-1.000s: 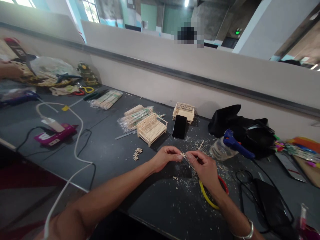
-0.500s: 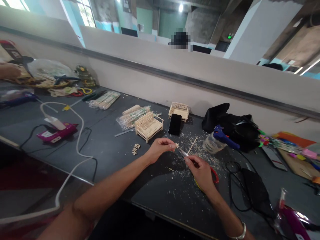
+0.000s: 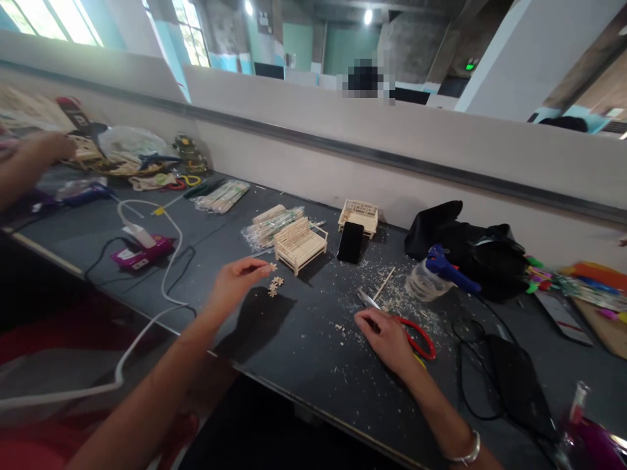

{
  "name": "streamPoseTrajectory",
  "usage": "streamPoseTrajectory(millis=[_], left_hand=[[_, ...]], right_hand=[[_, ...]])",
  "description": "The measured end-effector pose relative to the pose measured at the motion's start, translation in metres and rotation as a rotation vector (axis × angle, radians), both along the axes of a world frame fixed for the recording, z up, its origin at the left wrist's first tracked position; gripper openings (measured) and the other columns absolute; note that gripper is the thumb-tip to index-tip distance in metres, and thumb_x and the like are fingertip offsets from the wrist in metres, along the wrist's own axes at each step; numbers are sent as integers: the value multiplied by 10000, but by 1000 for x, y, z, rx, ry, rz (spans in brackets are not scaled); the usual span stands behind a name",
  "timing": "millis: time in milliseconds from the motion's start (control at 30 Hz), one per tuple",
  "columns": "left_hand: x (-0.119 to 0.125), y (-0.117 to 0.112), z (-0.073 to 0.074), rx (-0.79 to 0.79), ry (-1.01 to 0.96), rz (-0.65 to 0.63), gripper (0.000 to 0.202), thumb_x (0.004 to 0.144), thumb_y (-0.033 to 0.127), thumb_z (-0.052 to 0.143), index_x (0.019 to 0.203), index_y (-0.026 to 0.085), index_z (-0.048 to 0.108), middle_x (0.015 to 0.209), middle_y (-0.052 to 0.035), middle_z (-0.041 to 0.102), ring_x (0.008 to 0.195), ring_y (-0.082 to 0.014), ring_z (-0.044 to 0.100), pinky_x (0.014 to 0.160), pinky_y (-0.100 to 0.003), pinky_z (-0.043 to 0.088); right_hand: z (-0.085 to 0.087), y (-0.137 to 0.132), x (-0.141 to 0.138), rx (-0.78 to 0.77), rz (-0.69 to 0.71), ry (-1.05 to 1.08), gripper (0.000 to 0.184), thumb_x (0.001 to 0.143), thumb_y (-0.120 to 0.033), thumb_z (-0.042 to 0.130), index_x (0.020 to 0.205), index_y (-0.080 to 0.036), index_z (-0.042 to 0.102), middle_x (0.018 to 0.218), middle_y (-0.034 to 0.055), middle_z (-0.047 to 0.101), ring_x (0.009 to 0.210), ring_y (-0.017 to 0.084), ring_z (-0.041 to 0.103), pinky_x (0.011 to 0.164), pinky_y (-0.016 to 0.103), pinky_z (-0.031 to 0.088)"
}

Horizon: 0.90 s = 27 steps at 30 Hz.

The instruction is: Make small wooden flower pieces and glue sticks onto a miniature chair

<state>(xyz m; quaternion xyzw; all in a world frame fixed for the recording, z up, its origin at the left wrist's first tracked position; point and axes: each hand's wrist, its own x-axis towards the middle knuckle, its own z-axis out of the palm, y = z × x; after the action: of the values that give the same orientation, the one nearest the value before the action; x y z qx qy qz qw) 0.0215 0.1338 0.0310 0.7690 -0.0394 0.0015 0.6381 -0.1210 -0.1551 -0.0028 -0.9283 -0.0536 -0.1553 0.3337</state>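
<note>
My left hand [image 3: 240, 282] is closed in a pinch on a small pale wooden flower [image 3: 273, 267]. It hovers just above a little cluster of similar wooden flowers [image 3: 275, 286]. Under my right hand [image 3: 386, 336] are scissors with red and yellow handles [image 3: 425, 343], their blades pointing away from me past the curled fingers. Beyond the blades lies a thin wooden stick [image 3: 384, 283] among scattered pale chips. A miniature bamboo bench [image 3: 300, 247] stands behind the flowers, and a second miniature bench [image 3: 361, 214] sits farther back, a black phone [image 3: 351, 242] in front of it.
Plastic-wrapped stick bundles [image 3: 223, 196] lie behind. A magenta device [image 3: 142, 253] with a white cable is at left, near another person's arm [image 3: 29, 160]. To the right are a blue glue gun [image 3: 448, 269], a clear container [image 3: 425, 281], a black bag [image 3: 484, 254] and a black adapter [image 3: 522, 375].
My left hand has moved left, carrying the flower away from the scissor tips to the flower cluster. My right hand has lowered with the scissors to the table.
</note>
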Motion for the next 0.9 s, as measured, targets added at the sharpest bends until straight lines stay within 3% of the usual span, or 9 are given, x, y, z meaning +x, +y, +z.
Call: streamPoseTrajectory(millis=[100,267,500,633,733,800,900], left_hand=[[-1,10,-12,55,35,58,256,572,425,759,708,209,763,719,-37,744,679,-184,642,622,-272,488],[-9,14,-23,165,32,37,289,600,483,705,713,222,755,735,-29,749,702,-205,648,613,-276,478],[-15,17,-35,315,-129,-23,231,650,473,652,660,257,733,730,-28,744,763,-231,656,753,-331,499],[-22,12,-36,299,-154,-24,239,683,480,645,683,258,733,760,-32,744,800,-236,656,804,-350,499],[-35,-1,-34,206,-158,-59,221,700,459,665,713,252,739,815,-30,748,828,-221,660,834,-350,512],[-47,-16,-30,159,-193,-174,175,724,416,673,731,255,742,824,-27,742,842,-210,658,843,-348,517],[-65,-41,-24,119,-258,-304,134,781,355,656,743,257,739,804,-32,728,784,-188,646,785,-336,520]], right_hand=[[-1,0,0,-20,27,38,219,907,-275,499,773,-250,671,762,1,722,711,171,682,685,270,522],[-2,-2,-1,-29,48,53,212,909,-269,506,774,-249,668,770,-4,721,725,169,683,701,271,520],[-5,-2,-1,-51,58,75,218,912,-278,502,783,-248,676,773,8,721,712,169,680,659,265,519],[-2,1,-1,26,25,37,222,907,-311,508,782,-250,681,770,14,726,710,179,679,672,284,535],[4,5,-5,143,-61,-53,188,897,-341,537,898,-247,700,787,27,724,664,172,655,615,278,538],[8,9,-9,217,-85,-89,225,888,-341,567,1056,-246,683,799,23,706,631,152,625,569,258,528],[12,17,-15,314,4,-85,400,886,-339,592,1279,-272,582,912,20,682,676,134,614,577,246,534]])
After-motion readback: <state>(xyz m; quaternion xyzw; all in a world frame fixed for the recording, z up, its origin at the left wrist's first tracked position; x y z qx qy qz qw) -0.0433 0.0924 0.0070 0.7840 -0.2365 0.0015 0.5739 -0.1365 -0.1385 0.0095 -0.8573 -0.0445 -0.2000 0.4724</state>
